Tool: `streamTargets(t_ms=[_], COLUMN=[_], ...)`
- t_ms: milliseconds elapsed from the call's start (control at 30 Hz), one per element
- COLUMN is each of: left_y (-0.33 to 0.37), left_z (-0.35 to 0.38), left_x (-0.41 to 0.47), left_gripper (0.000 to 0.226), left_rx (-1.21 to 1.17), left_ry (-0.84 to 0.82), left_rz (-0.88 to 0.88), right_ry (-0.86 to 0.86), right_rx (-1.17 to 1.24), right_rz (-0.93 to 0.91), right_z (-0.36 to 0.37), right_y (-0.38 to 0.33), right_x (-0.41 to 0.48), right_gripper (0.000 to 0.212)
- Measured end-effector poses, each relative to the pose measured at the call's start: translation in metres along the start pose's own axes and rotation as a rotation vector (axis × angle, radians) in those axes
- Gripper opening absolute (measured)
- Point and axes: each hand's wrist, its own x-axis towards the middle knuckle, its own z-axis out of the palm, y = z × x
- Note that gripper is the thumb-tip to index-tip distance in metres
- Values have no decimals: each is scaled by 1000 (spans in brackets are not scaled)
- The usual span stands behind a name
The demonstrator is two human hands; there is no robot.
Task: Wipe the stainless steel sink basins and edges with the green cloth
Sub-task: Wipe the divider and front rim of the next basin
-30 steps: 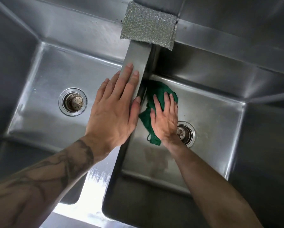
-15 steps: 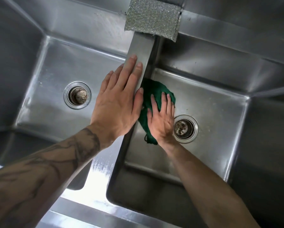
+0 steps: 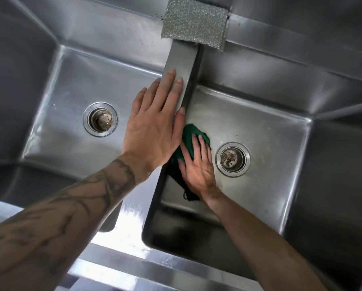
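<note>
A double stainless steel sink fills the view, with a left basin (image 3: 62, 131) and a right basin (image 3: 270, 143) split by a narrow divider (image 3: 182, 59). My right hand (image 3: 197, 166) presses flat on the crumpled green cloth (image 3: 189, 137) on the right basin's floor, close to the divider wall and just left of the drain (image 3: 232, 159). Part of the cloth is hidden under my palm. My left hand (image 3: 157, 124) lies flat with fingers spread on top of the divider, holding nothing.
A silvery scouring pad (image 3: 194, 24) lies on the back rim where the divider meets it. The left basin has its own drain strainer (image 3: 100, 119). The shiny front edge (image 3: 121, 267) runs along the bottom of the view.
My right hand has slid the green cloth toward me along the foot of the divider wall. The left hand has stayed on the divider.
</note>
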Motion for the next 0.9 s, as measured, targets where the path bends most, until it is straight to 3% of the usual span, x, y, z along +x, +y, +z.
streamTargets(t_ms=[100,200,300,600,767,900], left_y=[2,5,6,6,6,6], left_z=[1,2,0,5,4,5], left_x=[-17,-56,-80,-81,-81,-81], left_gripper=[58,61,62,60,63,65], left_rx=[-20,6,38,42,58,75], left_ry=[-2,-30,-56,-21,-23,-11], left_rz=[-12,-33,-35,-50,-40,-29], right_ry=[-29,-105,-175,-139,-223,-216], right_rx=[9,-47,-74,36,-43,-53], right_rz=[7,-236,-368,-255,-550,-454], right_z=[-2,-8,-13,4,-12,-14], right_y=[-2,30,69,3,75,70], right_x=[0,-51,-95,-53,-93,-94], right_gripper=[55,61,61,59,61,62])
